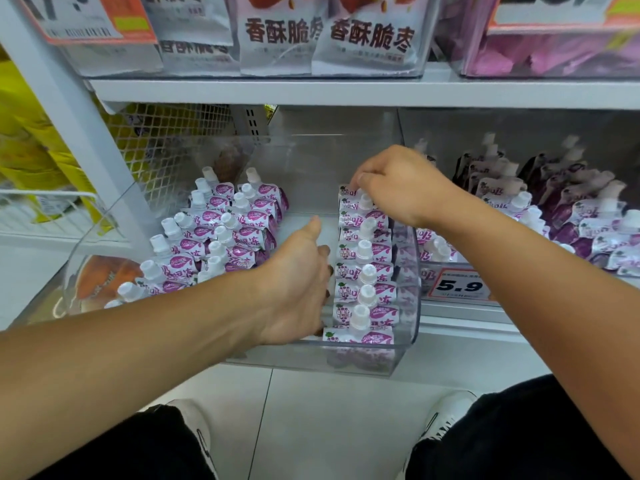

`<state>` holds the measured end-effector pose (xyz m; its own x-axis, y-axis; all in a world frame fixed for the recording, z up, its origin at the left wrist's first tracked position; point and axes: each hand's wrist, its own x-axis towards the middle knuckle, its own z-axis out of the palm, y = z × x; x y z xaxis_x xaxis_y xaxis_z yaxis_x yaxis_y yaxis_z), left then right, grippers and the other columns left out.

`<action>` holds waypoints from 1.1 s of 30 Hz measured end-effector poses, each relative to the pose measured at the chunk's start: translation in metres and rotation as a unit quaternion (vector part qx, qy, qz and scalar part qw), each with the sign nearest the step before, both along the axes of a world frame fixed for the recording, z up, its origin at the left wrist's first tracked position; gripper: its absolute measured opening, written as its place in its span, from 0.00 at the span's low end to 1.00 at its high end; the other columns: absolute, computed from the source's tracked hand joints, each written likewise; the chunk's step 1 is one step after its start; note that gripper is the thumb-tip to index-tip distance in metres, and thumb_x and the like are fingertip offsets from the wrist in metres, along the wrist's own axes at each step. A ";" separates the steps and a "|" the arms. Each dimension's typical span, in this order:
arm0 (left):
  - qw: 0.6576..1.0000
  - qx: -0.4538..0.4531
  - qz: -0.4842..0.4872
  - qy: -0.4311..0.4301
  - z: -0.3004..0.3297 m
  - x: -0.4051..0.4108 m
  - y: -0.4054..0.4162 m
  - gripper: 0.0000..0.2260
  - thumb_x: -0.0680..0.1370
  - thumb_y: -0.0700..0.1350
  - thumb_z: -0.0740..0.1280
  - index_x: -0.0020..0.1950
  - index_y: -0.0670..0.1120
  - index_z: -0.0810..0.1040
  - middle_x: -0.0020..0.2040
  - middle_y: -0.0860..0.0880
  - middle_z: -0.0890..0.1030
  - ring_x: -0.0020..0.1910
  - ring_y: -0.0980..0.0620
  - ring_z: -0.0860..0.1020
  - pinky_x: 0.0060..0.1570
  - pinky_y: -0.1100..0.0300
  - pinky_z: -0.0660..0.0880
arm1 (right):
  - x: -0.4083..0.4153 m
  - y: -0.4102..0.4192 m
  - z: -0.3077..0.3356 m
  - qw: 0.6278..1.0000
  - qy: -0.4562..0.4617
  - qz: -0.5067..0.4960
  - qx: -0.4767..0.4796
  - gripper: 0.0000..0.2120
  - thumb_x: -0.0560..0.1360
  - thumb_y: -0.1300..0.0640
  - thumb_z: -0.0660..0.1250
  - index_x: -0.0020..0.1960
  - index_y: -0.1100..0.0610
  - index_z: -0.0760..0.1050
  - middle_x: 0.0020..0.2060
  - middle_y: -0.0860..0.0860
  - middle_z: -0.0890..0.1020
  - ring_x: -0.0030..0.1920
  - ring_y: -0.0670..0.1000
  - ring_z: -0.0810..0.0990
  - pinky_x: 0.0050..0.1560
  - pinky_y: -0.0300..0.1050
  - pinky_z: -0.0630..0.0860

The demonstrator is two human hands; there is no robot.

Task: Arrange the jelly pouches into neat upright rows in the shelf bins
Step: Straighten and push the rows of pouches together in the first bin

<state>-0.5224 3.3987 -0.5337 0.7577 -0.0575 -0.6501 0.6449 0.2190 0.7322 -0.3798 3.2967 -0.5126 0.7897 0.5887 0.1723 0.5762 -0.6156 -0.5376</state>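
Note:
A clear plastic bin on the lower shelf holds white-and-purple jelly pouches with white caps. One upright row of pouches runs front to back along the bin's right side. Two looser rows fill the left side. My right hand reaches to the back of the right row and pinches the top of the rearmost pouch. My left hand lies in the gap between the rows, its curled fingers against the left edges of the right row's pouches.
A neighbouring bin to the right holds more purple pouches behind a 5.9 price tag. The shelf above carries white snack bags. A wire mesh panel and white upright stand at the left. My knees and white shoes show below.

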 end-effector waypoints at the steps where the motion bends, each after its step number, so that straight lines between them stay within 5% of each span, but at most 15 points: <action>1: 1.000 0.006 -0.007 -0.002 0.005 -0.002 -0.008 0.32 0.80 0.67 0.40 0.80 0.54 0.44 0.80 0.54 0.46 0.79 0.53 0.47 0.75 0.47 0.42 | 0.000 0.001 0.000 1.000 -0.005 -0.001 0.003 0.15 0.77 0.61 0.58 0.48 0.66 0.81 0.36 0.58 0.83 0.37 0.57 0.79 0.40 0.43 0.77; 5: 1.000 0.004 -0.003 0.003 0.013 0.006 -0.019 0.34 0.79 0.68 0.39 0.79 0.48 0.41 0.78 0.54 0.42 0.78 0.56 0.42 0.75 0.51 0.42 | -0.002 0.004 -0.002 1.000 -0.022 0.002 0.016 0.16 0.79 0.59 0.57 0.49 0.65 0.81 0.46 0.62 0.84 0.50 0.62 0.81 0.50 0.51 0.79; 9: 0.998 -0.027 -0.020 0.048 0.011 0.002 0.000 0.36 0.78 0.70 0.40 0.79 0.50 0.52 0.73 0.48 0.65 0.73 0.46 0.65 0.66 0.42 0.65 | 0.001 0.003 -0.002 1.000 -0.030 0.000 0.002 0.16 0.79 0.58 0.57 0.49 0.65 0.81 0.46 0.64 0.83 0.50 0.63 0.80 0.49 0.52 0.79; 11: 0.997 -0.019 -0.010 0.079 0.009 0.000 0.003 0.40 0.76 0.72 0.40 0.80 0.48 0.48 0.78 0.41 0.56 0.76 0.41 0.58 0.68 0.38 0.61 | 0.001 0.003 -0.002 1.000 -0.028 0.002 0.001 0.16 0.79 0.58 0.57 0.49 0.66 0.80 0.46 0.65 0.83 0.49 0.64 0.80 0.48 0.53 0.79; 14: 0.996 -0.057 -0.033 0.062 0.009 0.001 -0.007 0.41 0.77 0.72 0.40 0.77 0.45 0.62 0.75 0.41 0.67 0.72 0.42 0.67 0.70 0.44 0.62 | 0.001 0.002 -0.002 0.999 -0.037 0.002 0.004 0.16 0.79 0.58 0.57 0.49 0.66 0.80 0.44 0.65 0.82 0.47 0.64 0.80 0.47 0.51 0.79; 17: 0.996 -0.045 -0.047 0.060 0.003 -0.001 0.003 0.41 0.76 0.73 0.41 0.64 0.44 0.77 0.60 0.40 0.81 0.58 0.43 0.81 0.65 0.44 0.69 | 0.002 0.003 -0.002 0.999 -0.035 0.003 0.005 0.17 0.80 0.57 0.56 0.49 0.66 0.81 0.46 0.64 0.83 0.49 0.63 0.80 0.49 0.52 0.79; 19: 0.995 -0.004 -0.051 0.084 0.000 0.004 0.016 0.43 0.74 0.74 0.40 0.77 0.48 0.63 0.72 0.38 0.70 0.70 0.37 0.71 0.71 0.36 0.58 | 0.003 0.002 -0.003 1.000 -0.026 0.006 0.009 0.17 0.80 0.57 0.56 0.49 0.66 0.80 0.46 0.64 0.83 0.49 0.63 0.81 0.49 0.53 0.79; 22: 0.992 0.094 0.058 0.064 -0.004 0.033 0.025 0.38 0.76 0.73 0.40 0.80 0.54 0.51 0.80 0.47 0.54 0.78 0.42 0.53 0.75 0.38 0.46 | 0.001 0.001 -0.002 0.999 -0.015 0.007 0.028 0.19 0.82 0.56 0.55 0.50 0.67 0.80 0.47 0.65 0.83 0.50 0.63 0.80 0.50 0.52 0.78; 26: 0.993 0.064 0.101 0.000 -0.009 0.074 0.008 0.37 0.78 0.70 0.39 0.80 0.48 0.55 0.79 0.47 0.58 0.76 0.50 0.60 0.73 0.48 0.58 | -0.004 -0.002 0.002 0.996 0.021 -0.004 0.086 0.26 0.84 0.50 0.50 0.53 0.70 0.78 0.49 0.66 0.82 0.51 0.63 0.80 0.54 0.51 0.75; 29: 0.992 0.073 0.101 0.003 -0.017 0.084 0.013 0.38 0.77 0.70 0.39 0.81 0.50 0.51 0.80 0.48 0.54 0.79 0.49 0.52 0.76 0.46 0.47 | -0.006 -0.004 0.004 0.992 0.044 -0.011 0.116 0.27 0.84 0.50 0.49 0.55 0.72 0.76 0.52 0.67 0.81 0.54 0.64 0.79 0.58 0.55 0.74; 33: 0.984 0.121 0.126 0.009 -0.028 0.099 0.023 0.43 0.72 0.72 0.39 0.80 0.48 0.54 0.79 0.46 0.59 0.78 0.45 0.58 0.76 0.44 0.51 | -0.008 -0.005 0.006 0.993 0.056 -0.012 0.105 0.27 0.83 0.49 0.48 0.56 0.71 0.75 0.54 0.68 0.80 0.56 0.65 0.77 0.60 0.57 0.74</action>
<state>-0.4232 3.4216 -0.5621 0.7163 0.2901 -0.6346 0.6054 0.1938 0.7720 -0.3882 3.2918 -0.5066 0.8242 0.5301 0.1994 0.4923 -0.4963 -0.7151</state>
